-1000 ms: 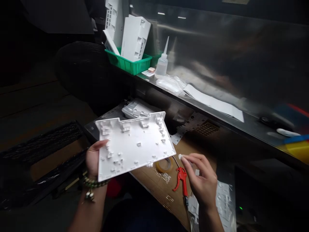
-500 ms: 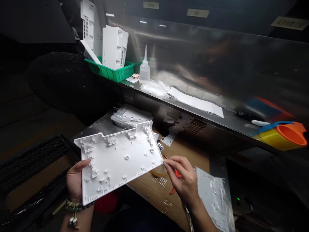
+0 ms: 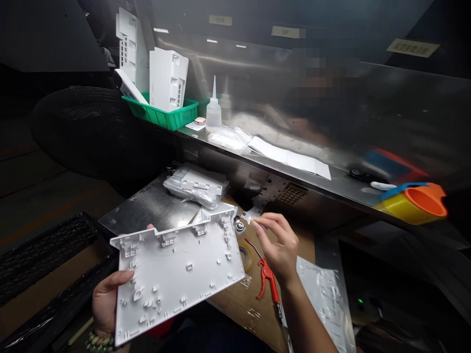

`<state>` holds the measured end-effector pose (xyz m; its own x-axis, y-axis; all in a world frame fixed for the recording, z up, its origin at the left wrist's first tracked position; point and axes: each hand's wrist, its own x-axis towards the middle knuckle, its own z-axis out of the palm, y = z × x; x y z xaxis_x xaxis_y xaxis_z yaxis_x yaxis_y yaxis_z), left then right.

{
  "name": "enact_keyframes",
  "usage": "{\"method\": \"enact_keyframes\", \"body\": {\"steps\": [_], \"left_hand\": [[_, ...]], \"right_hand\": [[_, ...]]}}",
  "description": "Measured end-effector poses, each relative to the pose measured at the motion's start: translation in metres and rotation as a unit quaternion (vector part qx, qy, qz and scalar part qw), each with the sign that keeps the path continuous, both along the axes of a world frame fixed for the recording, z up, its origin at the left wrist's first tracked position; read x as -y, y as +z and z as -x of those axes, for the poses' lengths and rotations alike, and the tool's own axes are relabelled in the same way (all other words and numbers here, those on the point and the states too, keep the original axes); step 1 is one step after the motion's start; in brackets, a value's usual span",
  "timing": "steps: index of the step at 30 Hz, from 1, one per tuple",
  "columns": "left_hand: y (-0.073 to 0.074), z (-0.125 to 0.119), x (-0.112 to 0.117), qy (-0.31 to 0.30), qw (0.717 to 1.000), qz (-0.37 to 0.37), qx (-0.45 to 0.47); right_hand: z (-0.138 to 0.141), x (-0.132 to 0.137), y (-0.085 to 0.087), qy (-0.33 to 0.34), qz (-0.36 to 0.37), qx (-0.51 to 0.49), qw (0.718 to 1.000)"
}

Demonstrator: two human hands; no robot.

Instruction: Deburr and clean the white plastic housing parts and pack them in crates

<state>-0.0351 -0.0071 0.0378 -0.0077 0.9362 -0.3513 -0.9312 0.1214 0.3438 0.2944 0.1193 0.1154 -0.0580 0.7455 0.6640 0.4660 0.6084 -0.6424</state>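
Note:
A white plastic housing panel is tilted toward me, its inner side with clips and posts facing up. My left hand grips its left edge, thumb on the inner face. Off the panel's upper right corner, my right hand is raised with thumb and index finger pinched together. A tiny pale bit shows at those fingertips, too small to name. Below that hand lies a red air blow gun on the cardboard. A roll of tape is partly hidden behind the panel.
Bagged white parts lie on the metal bench behind the panel. On the shelf stand a green bin with white panels, a squeeze bottle and an orange-and-yellow holder. A plastic-wrapped panel lies at right.
My right hand has left the panel's right corner and moved up, away from it. The panel has dropped lower with my left hand, and the blow gun is now uncovered.

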Motion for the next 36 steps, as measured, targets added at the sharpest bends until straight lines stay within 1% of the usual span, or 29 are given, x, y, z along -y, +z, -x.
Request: {"method": "enact_keyframes", "body": {"steps": [2,4,6,8,12,13,15,17,18,22,24,26,28,33,35,36], "left_hand": [[-0.001,-0.009,0.003,0.005,0.999,0.021,-0.025],[0.007,-0.024,0.002,0.022,0.999,0.029,-0.041],[0.017,-0.038,-0.001,0.024,0.999,0.022,-0.039],[0.024,-0.047,-0.004,0.016,0.999,0.005,-0.035],[0.031,-0.051,-0.008,-0.017,0.998,-0.041,-0.043],[0.033,-0.052,-0.008,-0.017,0.998,-0.042,-0.048],[0.037,-0.057,-0.008,0.008,0.997,-0.034,-0.062],[0.042,-0.064,-0.008,0.045,0.995,-0.019,-0.090],[0.046,-0.069,-0.009,0.054,0.992,-0.010,-0.112],[0.059,-0.089,-0.010,0.054,0.973,0.006,-0.224],[0.063,-0.097,-0.011,0.060,0.963,0.007,-0.264],[0.064,-0.102,-0.012,0.063,0.956,0.000,-0.287],[0.061,-0.104,-0.012,0.065,0.950,-0.015,-0.304],[0.052,-0.104,-0.009,0.063,0.946,-0.030,-0.317],[0.051,-0.101,-0.006,0.059,0.948,-0.021,-0.311],[0.052,-0.099,-0.005,0.055,0.951,-0.013,-0.303]], "right_hand": [[0.011,-0.003,0.007,0.008,-0.013,-0.005,1.000],[0.020,-0.006,0.006,0.013,-0.011,0.007,1.000],[0.022,-0.008,0.001,0.010,-0.003,0.009,1.000],[0.020,-0.010,-0.007,0.012,0.002,0.008,1.000],[0.006,-0.016,-0.023,0.014,-0.008,0.048,0.999],[0.004,-0.017,-0.026,0.008,-0.008,0.057,0.998],[0.004,-0.015,-0.027,-0.003,-0.005,0.053,0.999],[0.014,-0.005,-0.023,0.005,-0.006,0.030,1.000],[0.022,0.002,-0.019,0.017,-0.008,0.022,1.000],[0.063,0.034,-0.001,0.099,-0.017,-0.005,0.995],[0.080,0.045,0.003,0.130,-0.016,-0.028,0.991],[0.090,0.052,0.003,0.151,-0.016,-0.038,0.988],[0.096,0.055,0.003,0.162,-0.022,-0.032,0.986],[0.103,0.061,0.002,0.151,-0.026,-0.021,0.988],[0.104,0.059,-0.003,0.158,-0.034,-0.011,0.987],[0.102,0.055,-0.010,0.157,-0.034,-0.002,0.987]]}}
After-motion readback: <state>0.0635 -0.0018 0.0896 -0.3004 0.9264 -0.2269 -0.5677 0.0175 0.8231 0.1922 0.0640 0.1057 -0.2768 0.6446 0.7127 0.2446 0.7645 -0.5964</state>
